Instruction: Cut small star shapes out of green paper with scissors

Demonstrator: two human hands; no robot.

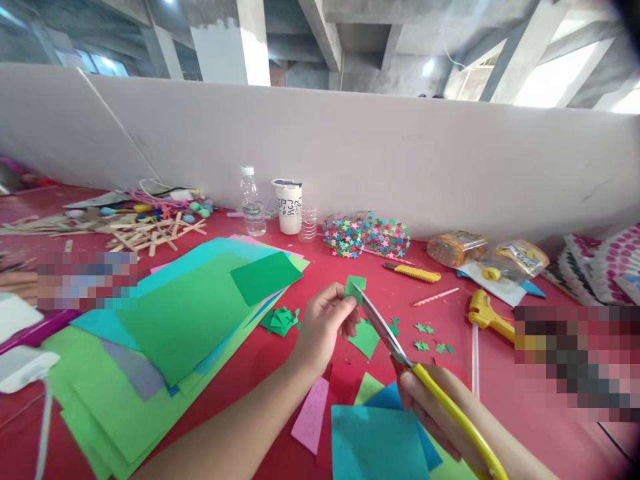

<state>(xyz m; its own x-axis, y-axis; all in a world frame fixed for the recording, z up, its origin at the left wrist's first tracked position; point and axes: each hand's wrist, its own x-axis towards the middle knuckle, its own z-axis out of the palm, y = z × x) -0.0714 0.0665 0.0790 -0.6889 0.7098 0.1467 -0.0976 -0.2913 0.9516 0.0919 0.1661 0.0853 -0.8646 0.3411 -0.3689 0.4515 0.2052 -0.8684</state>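
Note:
Between its thumb and fingers, my left hand (325, 323) pinches a small piece of green paper (355, 285) above the red table. My right hand (430, 400) grips a pair of yellow-handled scissors (385, 327). The blade tips meet the paper beside my left thumb. Just below lies a lighter green paper piece (366, 339), and small green stars (423, 347) are scattered to the right. A pile of dark green scraps (281, 321) sits left of my left hand. Blue-green sheets (375, 440) and a pink strip (311, 415) lie nearer to me.
Large green and blue sheets (170, 320) cover the left side. Farther back stand a water bottle (253, 207), a paper cup (289, 210) and star-filled clear containers (345, 237). A utility knife (413, 272), a pencil (435, 297) and a yellow glue gun (487, 317) lie right.

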